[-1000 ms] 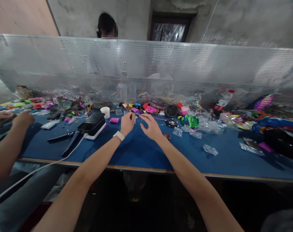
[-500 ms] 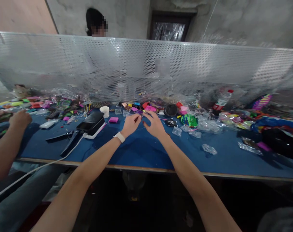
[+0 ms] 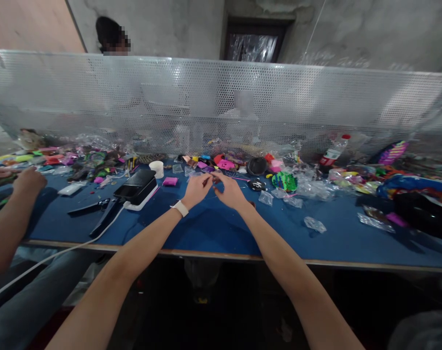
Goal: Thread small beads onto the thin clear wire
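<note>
My left hand (image 3: 198, 189), with a white band (image 3: 179, 208) at the wrist, is closed in a pinch above the blue tabletop. My right hand (image 3: 228, 191) meets it, its fingers bent and its fingertips close against the left ones. Whatever lies between the fingertips is too small to make out; a faint thin line shows just below them. Behind the hands lie a purple piece (image 3: 205, 167) and a pink pouch-like item (image 3: 226, 165). Left of my left hand is a small magenta packet (image 3: 170, 181).
A black device (image 3: 136, 186) with a white cable, a dark strap (image 3: 103, 218) and a white tape roll (image 3: 156, 168) are on the left. Clear plastic bags (image 3: 313, 187) and a red-capped bottle (image 3: 332, 154) are right. A perforated metal panel (image 3: 279, 107) stands behind. A co-worker's hands (image 3: 29, 182) work far left.
My right hand's fingers have drawn in against the left fingertips. My left hand has hardly moved. Behind the panel, a person has shifted to the left.
</note>
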The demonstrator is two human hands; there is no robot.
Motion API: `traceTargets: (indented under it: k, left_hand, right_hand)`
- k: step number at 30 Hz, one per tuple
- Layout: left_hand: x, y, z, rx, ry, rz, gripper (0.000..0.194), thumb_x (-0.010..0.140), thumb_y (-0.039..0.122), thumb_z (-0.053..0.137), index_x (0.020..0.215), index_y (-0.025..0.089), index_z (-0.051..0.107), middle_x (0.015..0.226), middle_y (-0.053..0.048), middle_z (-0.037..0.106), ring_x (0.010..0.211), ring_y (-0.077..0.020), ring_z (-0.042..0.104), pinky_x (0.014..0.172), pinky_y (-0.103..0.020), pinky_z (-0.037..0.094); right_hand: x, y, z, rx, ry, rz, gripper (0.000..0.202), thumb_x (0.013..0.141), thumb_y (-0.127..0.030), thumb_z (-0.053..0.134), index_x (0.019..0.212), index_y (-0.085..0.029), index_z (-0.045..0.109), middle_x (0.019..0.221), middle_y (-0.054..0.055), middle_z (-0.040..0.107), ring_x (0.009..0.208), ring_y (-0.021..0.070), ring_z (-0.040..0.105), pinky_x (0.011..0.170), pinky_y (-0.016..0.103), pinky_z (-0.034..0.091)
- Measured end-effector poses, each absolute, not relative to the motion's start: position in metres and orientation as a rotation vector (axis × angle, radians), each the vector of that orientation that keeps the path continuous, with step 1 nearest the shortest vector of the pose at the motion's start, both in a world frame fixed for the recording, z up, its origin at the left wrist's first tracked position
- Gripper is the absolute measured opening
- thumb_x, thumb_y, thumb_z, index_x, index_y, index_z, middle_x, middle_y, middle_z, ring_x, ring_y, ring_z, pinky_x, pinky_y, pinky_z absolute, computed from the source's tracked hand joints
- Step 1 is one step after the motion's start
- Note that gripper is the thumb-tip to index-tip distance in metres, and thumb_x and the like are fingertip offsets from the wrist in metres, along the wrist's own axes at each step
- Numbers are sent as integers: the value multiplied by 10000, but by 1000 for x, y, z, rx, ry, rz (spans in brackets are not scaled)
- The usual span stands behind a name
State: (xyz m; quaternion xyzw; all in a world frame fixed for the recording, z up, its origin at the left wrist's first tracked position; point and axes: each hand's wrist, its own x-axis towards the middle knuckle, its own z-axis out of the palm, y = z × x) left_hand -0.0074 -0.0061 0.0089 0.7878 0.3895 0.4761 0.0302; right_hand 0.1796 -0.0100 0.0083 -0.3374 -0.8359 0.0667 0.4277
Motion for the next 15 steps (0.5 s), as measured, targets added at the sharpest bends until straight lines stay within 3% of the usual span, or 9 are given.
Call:
traceTargets:
  k: [7,15]
  left_hand:
    - [-5,-8,7,2468,1205,1400,248,1034,229,514,839,199,665,692,-8,670,588,-151,575,635,-289,398]
    - [-5,-6,7,2487,1204,1359,309,1074,286,482,855,198,682,693,-19,677,593,-155,585,638,-287,416]
  right_hand:
    - [177,-12,6,-837,-2064,345,739,803,-38,494,1523,-204,507,1034,82,777,944,245,742,915,404,574]
    - [181,-7,0,-766,-2040,455,630,846,-90,480,1463,-211,524,850,1,690,805,193,685,834,338,545]
